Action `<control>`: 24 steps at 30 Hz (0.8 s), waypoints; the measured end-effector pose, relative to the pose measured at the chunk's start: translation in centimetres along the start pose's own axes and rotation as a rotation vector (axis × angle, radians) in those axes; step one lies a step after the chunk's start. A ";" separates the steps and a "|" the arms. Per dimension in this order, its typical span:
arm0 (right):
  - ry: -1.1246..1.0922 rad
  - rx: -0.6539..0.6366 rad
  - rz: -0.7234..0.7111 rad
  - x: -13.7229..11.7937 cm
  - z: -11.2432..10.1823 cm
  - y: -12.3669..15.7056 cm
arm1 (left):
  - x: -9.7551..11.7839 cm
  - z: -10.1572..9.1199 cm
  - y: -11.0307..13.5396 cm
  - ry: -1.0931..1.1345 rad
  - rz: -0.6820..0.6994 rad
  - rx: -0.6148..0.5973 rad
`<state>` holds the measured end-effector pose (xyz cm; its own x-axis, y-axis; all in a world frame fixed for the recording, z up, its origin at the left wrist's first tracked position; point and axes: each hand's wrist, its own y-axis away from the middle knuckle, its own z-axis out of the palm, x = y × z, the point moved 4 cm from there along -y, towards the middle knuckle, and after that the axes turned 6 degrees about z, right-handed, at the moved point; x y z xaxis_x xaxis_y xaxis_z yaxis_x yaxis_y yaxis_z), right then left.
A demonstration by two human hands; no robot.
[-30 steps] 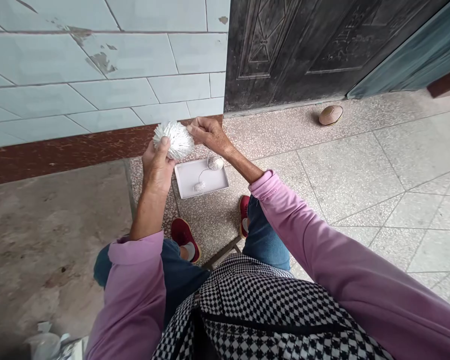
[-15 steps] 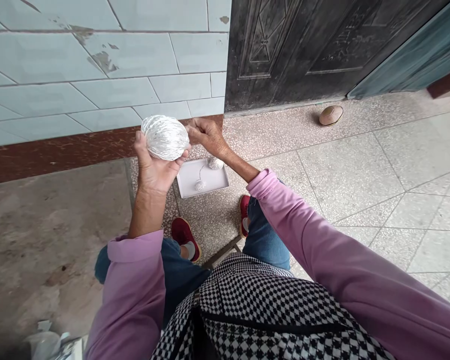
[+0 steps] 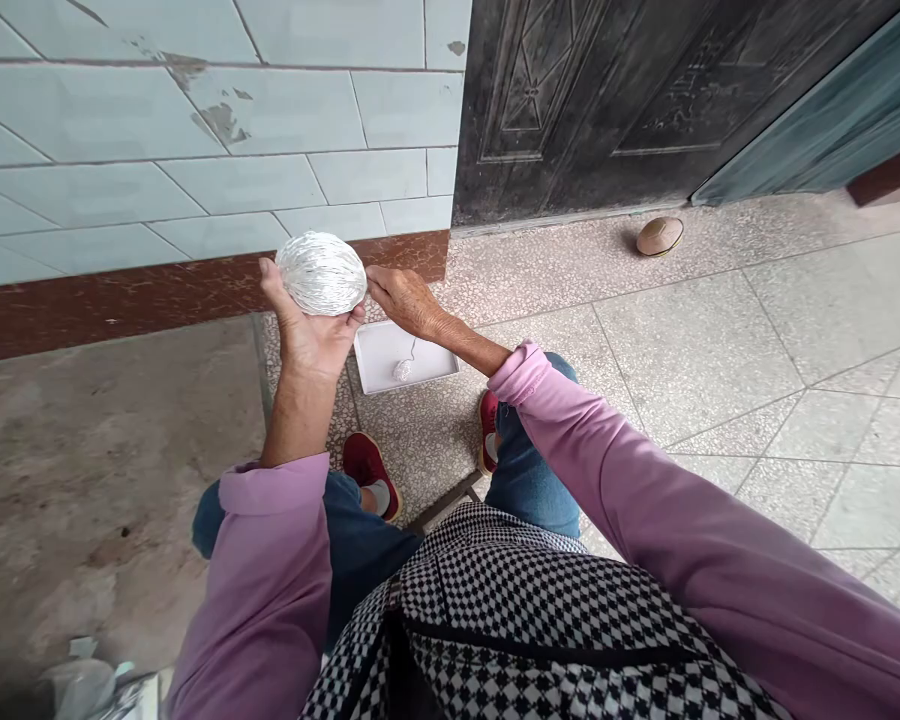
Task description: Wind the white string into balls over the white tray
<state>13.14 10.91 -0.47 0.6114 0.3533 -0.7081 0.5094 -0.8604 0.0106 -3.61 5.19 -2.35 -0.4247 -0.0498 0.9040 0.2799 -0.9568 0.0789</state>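
Clearly, the ball (image 3: 321, 273) sits in the left hand (image 3: 311, 338), cupped from below with the thumb up its left side. At the ball's right edge is the right hand (image 3: 406, 301), fingers bunched; what they pinch, if anything, I cannot tell. Below, a tray (image 3: 377, 350) on the floor (image 3: 682, 330) holds a small white clump (image 3: 403, 370).

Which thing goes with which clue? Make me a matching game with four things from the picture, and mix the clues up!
Things:
1. ball
2. tray
3. door
4. shoes

Clues:
A. red
B. has a small white lump inside
C. held in the left hand
D. dark, with patterned panels

Right pairs: 1-C, 2-B, 3-D, 4-A
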 end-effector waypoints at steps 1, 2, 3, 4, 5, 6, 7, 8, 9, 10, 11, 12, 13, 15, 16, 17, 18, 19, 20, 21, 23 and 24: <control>0.029 0.001 0.018 -0.1 -0.2 0.0 | 0.1 0.2 0.0 0.001 0.005 -0.001; 0.058 0.001 0.040 -0.3 -0.3 0.0 | 0.2 0.3 0.1 -0.018 0.013 -0.016; 0.082 0.001 0.060 -0.5 -0.5 0.1 | 0.3 0.5 0.1 -0.049 0.020 -0.044; 0.099 -0.006 0.070 -0.6 -0.5 0.1 | 0.4 0.7 0.1 -0.082 0.029 -0.074; 0.112 -0.015 0.072 -0.8 -0.6 0.2 | 0.5 0.8 0.1 -0.106 0.037 -0.102; 0.122 -0.024 0.069 -0.9 -0.6 0.3 | 0.6 0.9 0.2 -0.116 0.042 -0.123; 0.130 -0.031 0.065 -1.0 -0.6 0.4 | 0.7 1.0 0.2 -0.111 0.045 -0.133; 0.131 -0.035 0.060 -1.0 -0.5 0.5 | 0.9 1.1 0.3 -0.092 0.051 -0.125; 0.126 -0.034 0.056 -1.0 -0.4 0.5 | 1.1 1.2 0.4 -0.065 0.061 -0.103; 0.114 -0.030 0.053 -0.9 -0.4 0.6 | 1.3 1.3 0.5 -0.041 0.073 -0.080; 0.101 -0.023 0.054 -0.7 -0.3 0.6 | 1.5 1.5 0.6 -0.022 0.085 -0.063; 0.090 -0.016 0.058 -0.5 -0.2 0.6 | 1.7 1.6 0.7 -0.011 0.095 -0.054; 0.083 -0.013 0.063 -0.2 -0.1 0.6 | 1.9 1.8 0.8 -0.009 0.098 -0.055; 0.080 -0.014 0.069 0.3 0.1 0.5 | 1.9 1.9 1.0 -0.028 0.074 -0.069; 0.077 -0.019 0.070 0.6 0.2 0.4 | 1.8 1.8 1.0 -0.046 0.057 -0.070; 0.067 -0.023 0.066 0.9 0.2 0.3 | 1.6 1.7 1.0 -0.069 0.040 -0.071; 0.051 -0.026 0.059 1.2 0.1 0.3 | 1.4 1.6 0.9 -0.095 0.029 -0.074; 0.029 -0.026 0.052 1.5 0.0 0.3 | 1.1 1.5 0.8 -0.118 0.022 -0.078; 0.002 -0.026 0.045 1.8 -0.2 0.2 | 0.8 1.5 0.8 -0.135 0.016 -0.084; -0.028 -0.025 0.038 2.1 -0.4 0.2 | 0.5 1.6 0.7 -0.142 0.010 -0.090; -0.091 -0.027 0.032 2.6 -0.7 0.2 | -0.1 2.1 0.7 -0.128 -0.003 -0.096; -0.123 -0.031 0.031 2.9 -0.9 0.2 | -0.2 2.4 0.7 -0.111 -0.006 -0.099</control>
<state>15.53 12.12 -1.86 0.5491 0.2775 -0.7883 0.5110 -0.8579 0.0539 -1.21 5.24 -1.49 -0.3262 -0.0176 0.9451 0.1892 -0.9808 0.0471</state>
